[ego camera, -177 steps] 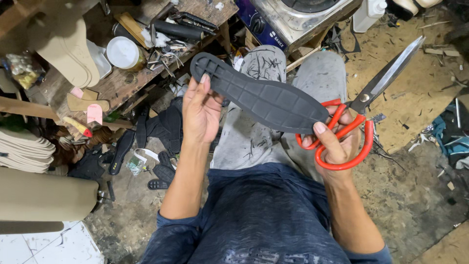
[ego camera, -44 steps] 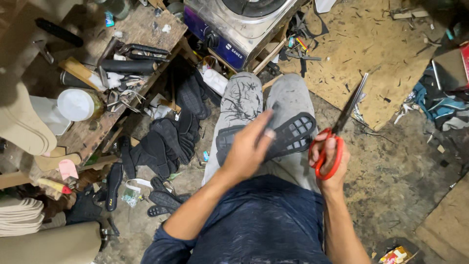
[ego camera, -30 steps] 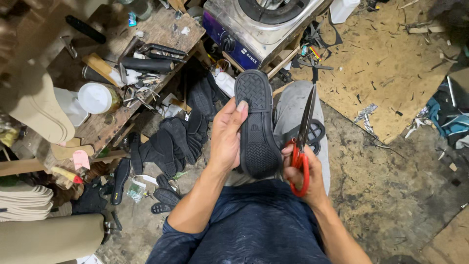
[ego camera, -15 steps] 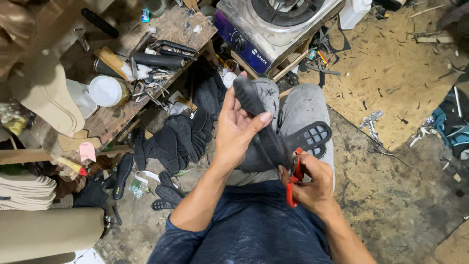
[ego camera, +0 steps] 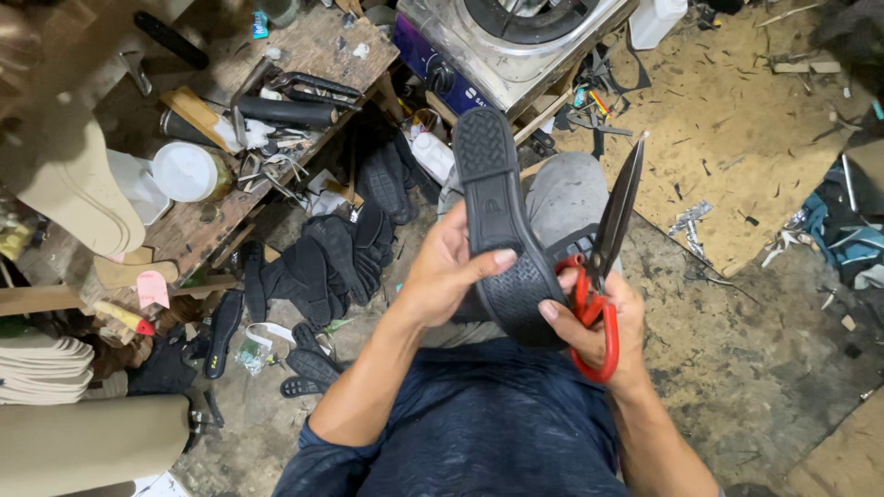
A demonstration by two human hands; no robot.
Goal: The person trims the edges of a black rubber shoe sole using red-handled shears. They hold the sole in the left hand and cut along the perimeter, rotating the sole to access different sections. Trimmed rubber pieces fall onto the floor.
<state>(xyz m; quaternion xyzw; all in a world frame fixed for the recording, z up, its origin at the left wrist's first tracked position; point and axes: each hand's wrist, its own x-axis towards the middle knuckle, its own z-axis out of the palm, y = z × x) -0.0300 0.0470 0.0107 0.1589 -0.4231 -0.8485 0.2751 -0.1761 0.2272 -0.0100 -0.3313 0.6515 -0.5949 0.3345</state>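
Over my lap, I hold the black sole (ego camera: 502, 230) upright, tread facing me, heel end up toward the stove (ego camera: 516, 41). My left hand (ego camera: 442, 276) pinches its left edge, thumb across the tread. My right hand (ego camera: 599, 317) closes through the red scissors (ego camera: 603, 267) handles, blades nearly closed beside the sole, its thumb touching the sole's lower end.

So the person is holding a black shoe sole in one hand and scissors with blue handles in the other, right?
Not quite. The head view shows the scissors have red handles, not blue. The rest is right: the left hand holds the black shoe sole, and the right hand holds the scissors.
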